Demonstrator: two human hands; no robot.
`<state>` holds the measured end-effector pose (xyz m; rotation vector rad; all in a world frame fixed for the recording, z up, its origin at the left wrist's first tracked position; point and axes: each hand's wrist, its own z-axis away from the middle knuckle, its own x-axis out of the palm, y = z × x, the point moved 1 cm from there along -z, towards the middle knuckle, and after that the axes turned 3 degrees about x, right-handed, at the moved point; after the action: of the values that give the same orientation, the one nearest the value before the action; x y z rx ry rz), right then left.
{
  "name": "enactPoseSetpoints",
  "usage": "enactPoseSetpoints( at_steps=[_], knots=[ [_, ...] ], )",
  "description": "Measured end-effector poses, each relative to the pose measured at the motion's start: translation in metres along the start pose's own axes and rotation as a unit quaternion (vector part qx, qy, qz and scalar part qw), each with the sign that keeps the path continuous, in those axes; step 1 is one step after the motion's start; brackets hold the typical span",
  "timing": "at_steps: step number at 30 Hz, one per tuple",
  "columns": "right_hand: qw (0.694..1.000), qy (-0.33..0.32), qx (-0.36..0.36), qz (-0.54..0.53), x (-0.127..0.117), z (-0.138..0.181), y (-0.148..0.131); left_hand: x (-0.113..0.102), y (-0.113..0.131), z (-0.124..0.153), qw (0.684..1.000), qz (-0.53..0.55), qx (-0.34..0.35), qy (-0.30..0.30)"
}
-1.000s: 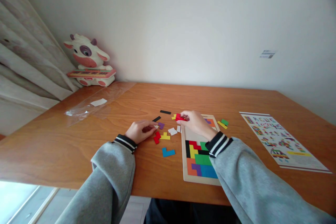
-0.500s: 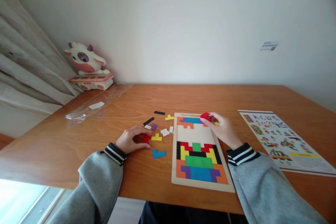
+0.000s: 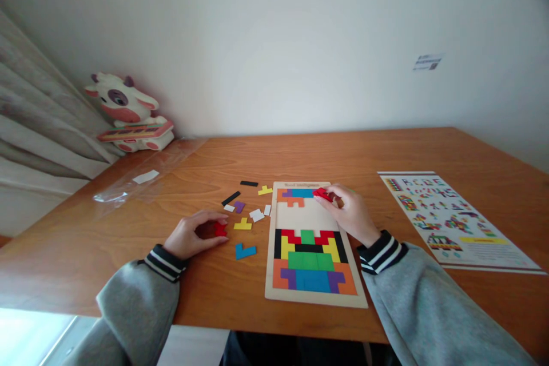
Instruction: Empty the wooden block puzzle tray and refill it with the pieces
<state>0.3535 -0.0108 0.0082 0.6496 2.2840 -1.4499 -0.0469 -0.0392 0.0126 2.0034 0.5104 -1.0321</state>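
- Right hand point(image 3: 351, 214) is holding a red piece point(image 3: 322, 194), grip pinched shut on it, at the top right corner of the puzzle board point(image 3: 300, 218)
- Left hand point(image 3: 189, 235) is resting on the table point(image 3: 386, 148), grip closing lightly around a second red piece point(image 3: 220, 230), left of the board

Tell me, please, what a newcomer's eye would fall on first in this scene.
The colourful puzzle board in the middle of the table draws the eye first, its near half packed with bright pieces and its middle bare. The right hand pinches a red piece at the board's far end, while the left hand holds a second red piece beside scattered loose pieces. A cow toy sits at the far left corner.
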Motion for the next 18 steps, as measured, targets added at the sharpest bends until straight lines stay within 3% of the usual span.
enactPoseSetpoints(
  at_steps=[9, 13, 18],
  knots=[
    [0.999, -0.011, 0.017, -0.033, 0.003, 0.002, 0.001, 0.001, 0.003, -0.004, 0.995, -0.07, 0.034, 0.069],
    [0.999, -0.01, 0.026, -0.033, 0.002, 0.002, 0.001, 0.011, 0.017, -0.024, 0.987, -0.065, 0.002, 0.148],
    [0.997, -0.015, 0.036, -0.062, 0.002, 0.002, -0.002, 0.049, 0.057, -0.072, 0.96, 0.186, -0.115, 0.174]
  ],
)
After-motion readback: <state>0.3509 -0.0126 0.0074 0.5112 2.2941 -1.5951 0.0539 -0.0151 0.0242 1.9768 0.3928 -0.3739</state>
